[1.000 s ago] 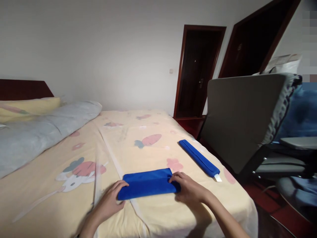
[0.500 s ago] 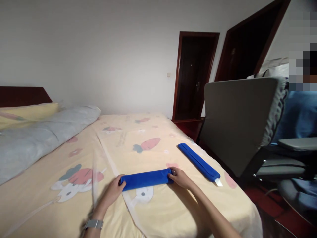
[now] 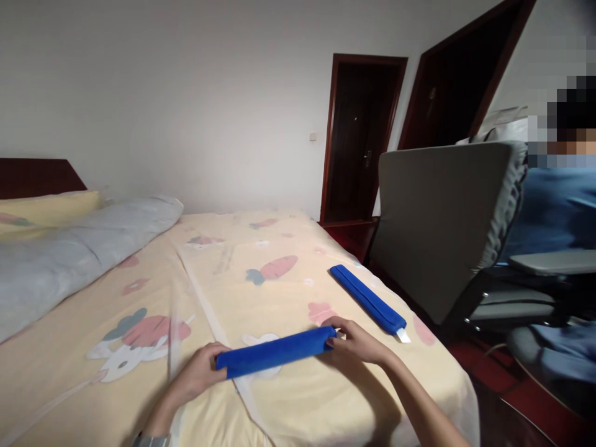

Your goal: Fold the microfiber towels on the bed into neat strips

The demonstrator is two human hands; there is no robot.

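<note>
Between my hands, over the bed, is a long flat blue fabric piece that looks like a folded pouch or strap [image 3: 277,352]. My left hand [image 3: 201,371] grips its left end, with a metal-banded watch on that wrist. Its right end is pinched by my right hand [image 3: 356,341], held slightly higher, so the piece tilts up to the right. A second, similar blue fabric piece [image 3: 367,298] lies diagonally on the bed to the right; a seam runs along it and a white tag [image 3: 403,336] sticks out of its near end.
The bed [image 3: 288,248] has a yellow sheet printed with carrots and rabbits. A grey quilt [image 3: 84,242] and yellow pillow [image 3: 56,205] lie at the left. Beyond the bed's right edge stands a grey chair [image 3: 442,217] with a person in blue [image 3: 554,211] seated; a dark door [image 3: 361,136] is behind.
Both hands have shifted a little lower in view with the blue piece, its left end dropping and the piece tilting more. The view has turned slightly to the right.
</note>
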